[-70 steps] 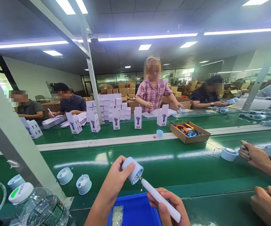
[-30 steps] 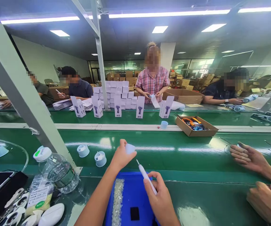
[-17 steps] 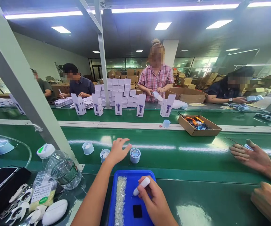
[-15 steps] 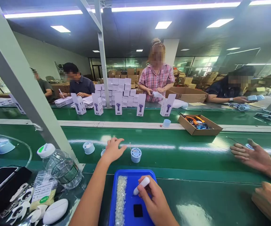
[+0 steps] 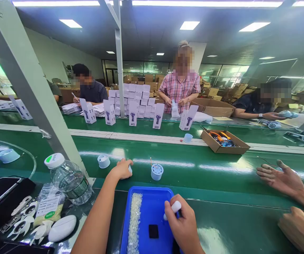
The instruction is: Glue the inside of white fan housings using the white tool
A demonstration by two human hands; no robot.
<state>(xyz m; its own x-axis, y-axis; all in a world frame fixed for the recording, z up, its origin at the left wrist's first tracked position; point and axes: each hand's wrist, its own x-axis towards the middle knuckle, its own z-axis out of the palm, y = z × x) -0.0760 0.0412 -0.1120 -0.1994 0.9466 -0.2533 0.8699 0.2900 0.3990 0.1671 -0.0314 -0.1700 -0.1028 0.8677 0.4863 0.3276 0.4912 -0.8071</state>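
My left hand [image 5: 122, 169] is closed around a light blue round part [image 5: 130, 170] on the green belt; most of the part is hidden by the fingers. In my right hand [image 5: 180, 219] is a white pen-like tool [image 5: 175, 207], held over the right side of a blue tray [image 5: 147, 189]. Small clear pieces [image 5: 134, 222] fill the tray's left side, and a black square [image 5: 153, 231] lies near its middle. A light blue ring-shaped part [image 5: 157, 171] with a thin wire stands right of my left hand, and another blue part [image 5: 103, 161] stands left of it.
A plastic bottle [image 5: 71, 181] and white parts [image 5: 22, 225] are at the left, beside a slanted metal post [image 5: 35, 84]. Another person's hands [image 5: 281, 178] reach in from the right. Across the belt are printed boxes [image 5: 158, 116], an open carton of tools [image 5: 224, 141] and several people.
My left hand has closed from a spread pose onto the blue part. My right hand has shifted right with the white tool. The camera view has moved slightly.
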